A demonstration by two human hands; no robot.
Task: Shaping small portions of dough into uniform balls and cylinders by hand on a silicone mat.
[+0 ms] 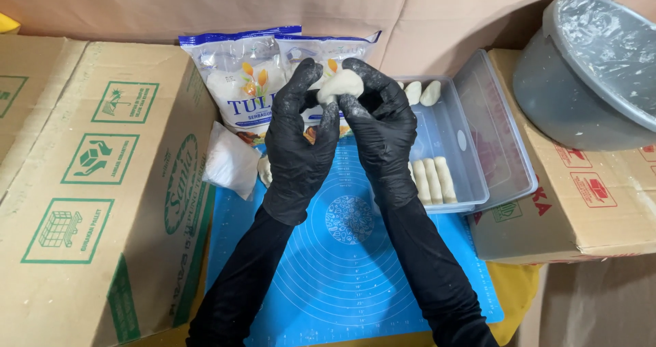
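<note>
Mat [355, 278] blue, under forearms. Left hand [301, 138] and right hand [383, 125], black gloves, raised over it, fingertips of both pinched on dough [340, 84]. Dough pale, soft, lumpy, held mid-air. Risk: sticks to gloves, tears under hard pinch, or drops. Tub [471, 190] with shaped pieces beyond right; flour bags [242, 80] behind.

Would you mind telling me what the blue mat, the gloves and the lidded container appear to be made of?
The blue mat looks like flexible silicone: matte, lying flat, printed with circles. The gloves on the left hand and right hand seem thin black nitrile or latex, wrinkled and flour-dusted. The container appears clear rigid plastic; dough pieces show through.
</note>
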